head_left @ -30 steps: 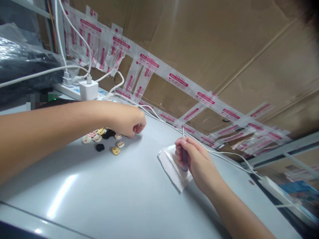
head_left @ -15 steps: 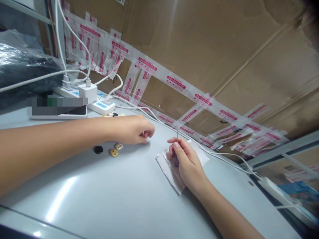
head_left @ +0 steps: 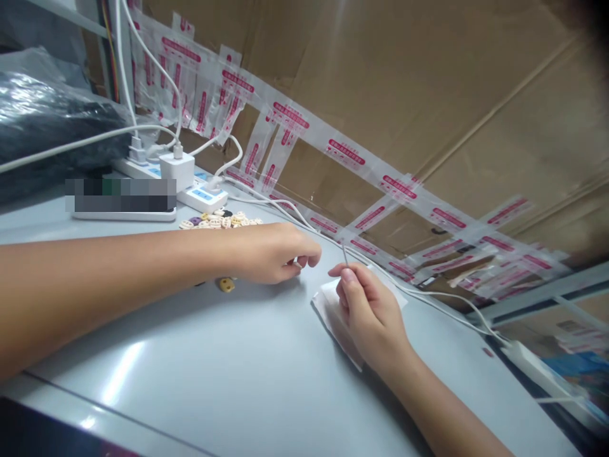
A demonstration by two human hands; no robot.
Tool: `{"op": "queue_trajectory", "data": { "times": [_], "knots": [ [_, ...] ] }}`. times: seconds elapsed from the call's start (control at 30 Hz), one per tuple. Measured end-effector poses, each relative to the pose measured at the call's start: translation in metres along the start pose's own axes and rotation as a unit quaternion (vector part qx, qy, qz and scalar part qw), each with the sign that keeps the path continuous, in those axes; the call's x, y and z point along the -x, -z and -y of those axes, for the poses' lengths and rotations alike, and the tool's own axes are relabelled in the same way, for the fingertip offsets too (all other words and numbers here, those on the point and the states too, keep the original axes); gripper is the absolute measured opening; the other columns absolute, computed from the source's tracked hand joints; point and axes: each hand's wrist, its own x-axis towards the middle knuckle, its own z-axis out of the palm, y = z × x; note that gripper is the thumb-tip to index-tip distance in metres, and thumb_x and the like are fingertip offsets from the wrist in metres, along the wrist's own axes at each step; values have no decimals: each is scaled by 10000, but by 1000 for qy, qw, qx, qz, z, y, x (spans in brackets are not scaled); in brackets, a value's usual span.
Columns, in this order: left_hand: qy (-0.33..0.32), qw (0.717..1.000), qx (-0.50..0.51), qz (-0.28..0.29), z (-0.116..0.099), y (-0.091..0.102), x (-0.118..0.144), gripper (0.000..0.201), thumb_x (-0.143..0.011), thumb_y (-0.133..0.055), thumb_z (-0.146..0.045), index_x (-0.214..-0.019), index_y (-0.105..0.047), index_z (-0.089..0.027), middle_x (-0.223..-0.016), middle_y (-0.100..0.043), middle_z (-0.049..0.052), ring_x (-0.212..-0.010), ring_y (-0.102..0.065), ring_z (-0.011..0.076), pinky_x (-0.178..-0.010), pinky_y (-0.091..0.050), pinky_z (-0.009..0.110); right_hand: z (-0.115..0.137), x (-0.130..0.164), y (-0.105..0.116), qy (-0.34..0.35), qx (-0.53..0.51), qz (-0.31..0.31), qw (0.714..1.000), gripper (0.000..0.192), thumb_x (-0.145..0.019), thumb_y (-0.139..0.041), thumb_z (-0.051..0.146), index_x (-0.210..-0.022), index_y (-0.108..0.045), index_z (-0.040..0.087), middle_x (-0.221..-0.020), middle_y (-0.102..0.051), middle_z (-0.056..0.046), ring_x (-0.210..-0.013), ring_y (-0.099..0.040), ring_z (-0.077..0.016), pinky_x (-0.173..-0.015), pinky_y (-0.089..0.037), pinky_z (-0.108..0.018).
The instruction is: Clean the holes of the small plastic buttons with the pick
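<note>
left hand: the left hand [head_left: 273, 254] lay low over the grey table [head_left: 228, 368], fingers curled together with the tips pinched; whether a small piece sat between them i could not tell.
right hand: the right hand [head_left: 368, 311] was clamped on a thin metal needle [head_left: 344, 252] that stood up past the fingertips, the heel of the hand resting on a clear plastic bag [head_left: 333, 311].
buttons: a yellow button [head_left: 226, 284] lay just beside the left wrist; a heap of pale buttons [head_left: 221, 221] sat behind the forearm, near the power strip [head_left: 200, 195].
risk, prick: the needle's tip pointed up and stood near the left fingertips; i judged a hurried meeting of the two hands could jab a finger.
risk, drop: anything pinched that small could slip out and skid on the glossy table, toward the white cable [head_left: 428, 298] and the far edge.
risk, scatter: the left forearm lay right along the heap, so a sweep of it could push buttons about.
risk, bag: the bag was pinned only by the right hand; lifting that hand might drag or flip it.
behind: a cardboard wall [head_left: 428, 95] carried strips of red-printed packets [head_left: 347, 152], and a phone [head_left: 124, 206] lay by the power strip.
</note>
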Motion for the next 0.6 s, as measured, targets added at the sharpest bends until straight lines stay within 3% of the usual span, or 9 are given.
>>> {"op": "queue_trajectory", "data": {
  "times": [0.23,0.3,0.33,0.37,0.43,0.5,0.53,0.6],
  "knots": [
    [10,1000,-4,-5,0,-2,0,202,-826,-574,-93,-981,-672,-177,-907,-704,23,-798,-610,152,-711,-395,245,6,-2,5,-14,39,34,999,297,-984,-440,347,-767,-582,202,-577,-414,40,-534,-375,-114,-511,-288,-255],
    [9,1000,-7,3,0,-2,0,192,-831,-575,-103,-970,-684,-181,-910,-710,24,-827,-618,161,-717,-395,249,14,-1,9,-52,-3,59,997,289,-970,-456,346,-761,-589,198,-556,-381,49,-494,-343,-101,-471,-253,-243],
    [10,1000,-12,9,0,-2,0,185,-836,-575,-110,-961,-690,-184,-908,-713,25,-830,-618,165,-713,-392,252,20,0,11,-92,-51,100,989,295,-966,-463,365,-766,-596,195,-545,-361,57,-461,-310,-91,-441,-225,-236],
    [11,1000,-18,18,1,-2,0,177,-839,-574,-116,-947,-696,-186,-898,-714,25,-823,-617,167,-703,-388,256,28,2,14,-143,-111,162,970,310,-963,-470,394,-773,-608,191,-533,-340,65,-428,-269,-81,-412,-193,-231],
    [16,999,-30,35,1,-1,1,167,-844,-570,-126,-916,-707,-188,-873,-717,28,-800,-614,170,-680,-379,263,44,9,18,-238,-231,325,886,355,-954,-490,455,-827,-664,173,-519,-325,73,-390,-219,-68,-369,-149,-224],
    [21,998,-29,43,0,0,1,181,-848,-567,-131,-920,-723,-187,-874,-726,31,-793,-619,172,-673,-380,267,55,14,21,-271,-276,429,816,381,-950,-524,466,-913,-719,141,-521,-341,69,-401,-243,-64,-367,-165,-211],
    [21,999,-23,44,0,1,0,190,-853,-567,-135,-931,-732,-187,-880,-733,32,-796,-624,172,-680,-386,267,58,15,22,-274,-277,434,812,381,-951,-533,464,-938,-727,136,-524,-337,69,-412,-250,-63,-374,-174,-204],
    [29,999,2,35,-1,2,0,203,-861,-577,-148,-958,-750,-189,-904,-748,30,-813,-638,170,-707,-403,265,56,13,23,-257,-250,371,857,361,-957,-531,454,-947,-718,146,-532,-317,74,-427,-242,-63,-390,-184,-199]
  ]
}}
